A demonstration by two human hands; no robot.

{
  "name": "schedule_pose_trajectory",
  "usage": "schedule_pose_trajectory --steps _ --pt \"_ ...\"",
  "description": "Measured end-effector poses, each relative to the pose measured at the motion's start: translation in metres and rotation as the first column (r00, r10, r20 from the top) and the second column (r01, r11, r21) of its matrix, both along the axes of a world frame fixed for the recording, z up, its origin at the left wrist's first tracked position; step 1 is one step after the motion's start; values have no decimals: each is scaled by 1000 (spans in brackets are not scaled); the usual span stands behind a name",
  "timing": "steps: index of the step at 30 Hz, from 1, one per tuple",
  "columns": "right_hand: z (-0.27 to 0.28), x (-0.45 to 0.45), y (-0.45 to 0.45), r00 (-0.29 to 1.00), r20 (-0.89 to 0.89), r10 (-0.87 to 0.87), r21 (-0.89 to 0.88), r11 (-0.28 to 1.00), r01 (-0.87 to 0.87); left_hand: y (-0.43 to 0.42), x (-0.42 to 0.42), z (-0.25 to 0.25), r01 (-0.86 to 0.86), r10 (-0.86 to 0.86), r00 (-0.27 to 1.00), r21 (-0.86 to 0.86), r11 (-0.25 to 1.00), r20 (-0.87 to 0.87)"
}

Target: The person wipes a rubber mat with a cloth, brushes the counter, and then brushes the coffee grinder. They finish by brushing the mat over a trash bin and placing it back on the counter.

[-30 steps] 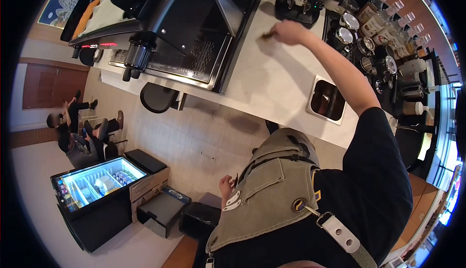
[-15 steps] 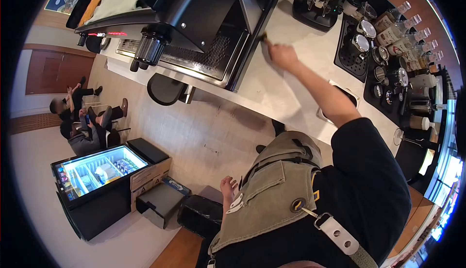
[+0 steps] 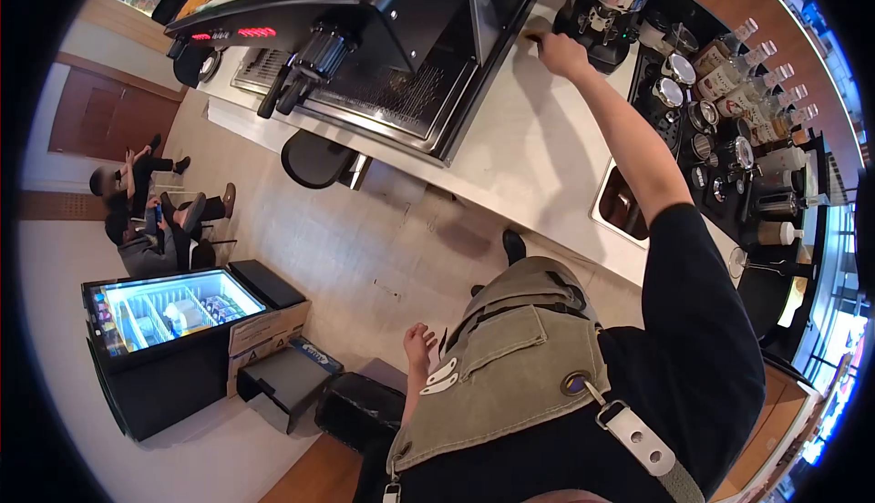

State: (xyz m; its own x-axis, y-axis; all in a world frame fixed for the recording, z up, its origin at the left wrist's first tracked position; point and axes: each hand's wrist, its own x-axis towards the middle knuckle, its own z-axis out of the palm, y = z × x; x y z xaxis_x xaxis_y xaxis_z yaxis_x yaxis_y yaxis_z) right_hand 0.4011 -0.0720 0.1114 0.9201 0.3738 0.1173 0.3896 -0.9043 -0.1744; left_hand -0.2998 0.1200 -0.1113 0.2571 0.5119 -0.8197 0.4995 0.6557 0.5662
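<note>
My right hand [image 3: 563, 53] is closed on a small dark brush-like tool [image 3: 534, 36], largely hidden by the fingers. It is low over the pale counter [image 3: 510, 129], between the espresso machine [image 3: 419, 11] and the black coffee grinder [image 3: 606, 11]. The machine's drip tray [image 3: 401, 102] lies to the left of that hand. Below my right forearm, a metal-rimmed rectangular bin [image 3: 622, 207] is set in the counter. My left hand [image 3: 419, 343] hangs beside the khaki apron [image 3: 510, 348], its fingers loosely curled and apart, with nothing seen in it.
Metal pitchers [image 3: 668, 93] and portafilter parts stand on a black mat at the right, before several syrup bottles [image 3: 738, 97]. A round black seat-like piece [image 3: 314, 161] juts below the counter. Lower left are a lit display freezer [image 3: 173, 316], a box [image 3: 292, 380] and two seated people [image 3: 155, 248].
My right hand has moved up and to the right along the counter, closer to the grinder, with the tool in it. My view has shifted slightly; the bin shows more. The left hand stays low.
</note>
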Motion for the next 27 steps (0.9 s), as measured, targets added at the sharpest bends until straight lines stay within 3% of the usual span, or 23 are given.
schedule_pose_trajectory --steps 4,8,11,12,13,15,16,18,20,22,24,27 --pt "-43 -25 19 995 -16 97 -160 982 -99 -4 -28 6 -82 83 996 28 996 -23" --pt "-64 -125 22 975 94 204 -177 967 -185 -24 -73 -21 -116 116 993 -25 993 10" --pt "-56 -236 18 972 -5 235 -155 960 -233 -42 -102 -50 2 -5 999 -71 998 -43" --pt "-51 -266 11 943 -40 331 -167 928 -333 -48 -112 -60 40 -46 997 -112 993 -54" --pt "-25 -298 14 936 -149 319 -150 928 -341 -54 -117 -63 86 -86 996 -119 989 3" --pt "7 -316 3 819 -392 419 162 908 -387 -55 -115 -64 175 -179 984 -139 975 -16" --pt "15 -312 -6 733 -453 508 363 856 -368 -54 -124 -80 264 -262 964 -39 964 51" --pt "33 -284 -19 854 -378 359 276 923 -266 -53 -145 -114 387 -417 896 191 902 152" --pt "28 -223 -39 954 -220 206 141 974 -178 -37 -107 -64 67 -66 998 -155 986 10" --pt "2 -133 -63 982 -137 130 -41 990 -136 -16 -102 -55 45 -42 999 -114 992 32" --pt "-16 -80 -77 997 -78 28 -110 993 -36 1 -98 -44 7 -6 1000 -55 998 15" --pt "-26 -117 -67 995 -39 -88 -40 995 87 17 -107 -28 -62 61 998 28 998 31"
